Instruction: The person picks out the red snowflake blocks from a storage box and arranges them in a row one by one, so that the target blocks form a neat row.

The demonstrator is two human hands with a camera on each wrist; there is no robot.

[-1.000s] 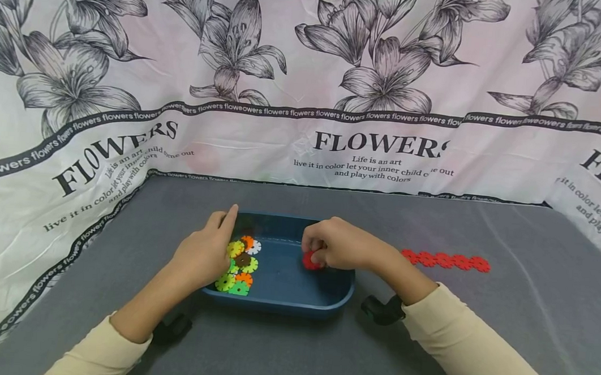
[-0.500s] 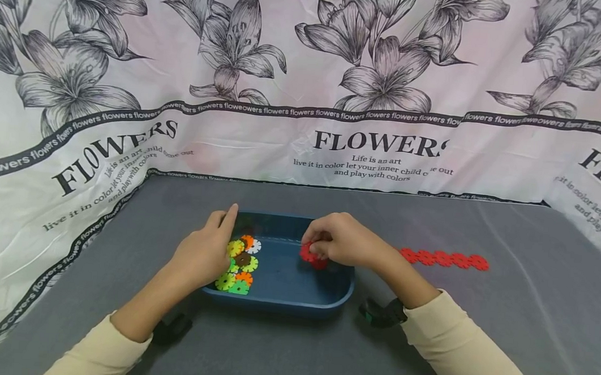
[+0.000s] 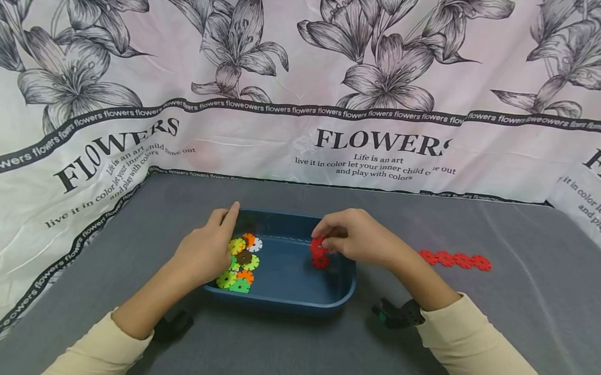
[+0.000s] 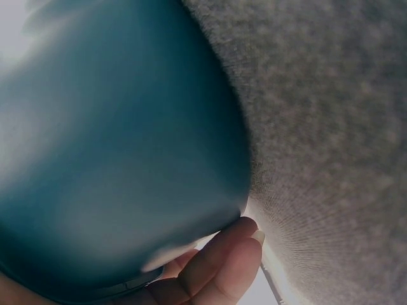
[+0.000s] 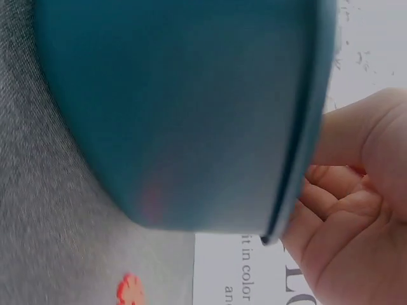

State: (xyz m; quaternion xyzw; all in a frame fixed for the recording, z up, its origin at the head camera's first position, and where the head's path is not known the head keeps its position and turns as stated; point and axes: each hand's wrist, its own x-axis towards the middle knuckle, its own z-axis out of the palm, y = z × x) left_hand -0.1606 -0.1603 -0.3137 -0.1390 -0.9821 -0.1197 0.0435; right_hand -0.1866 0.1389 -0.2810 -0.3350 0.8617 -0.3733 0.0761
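In the head view, my left hand [image 3: 202,256] grips the left end of a dark blue plastic tub [image 3: 279,305]. Its fingertips [image 4: 235,270] curl at the tub's outer wall in the left wrist view. Inside the tub's right end, my right hand [image 3: 361,236] pinches a red notched plastic disc [image 3: 318,246] between thumb and fingers. A second red disc [image 3: 320,262] sits directly below it; whether the two are joined I cannot tell. The tub wall hides both discs in the right wrist view.
Several notched discs [image 3: 244,257] in yellow, green, orange, white and brown lie in the tub's left end. Right of the tub, a row of linked red discs [image 3: 455,259] lies on the grey cloth [image 3: 291,357], partly behind my right forearm. A flower-printed curtain [image 3: 306,86] stands behind.
My right hand has moved slightly up and to the right with the pinched red disc, and the second disc shows more fully below it. The left hand keeps its place on the tub.
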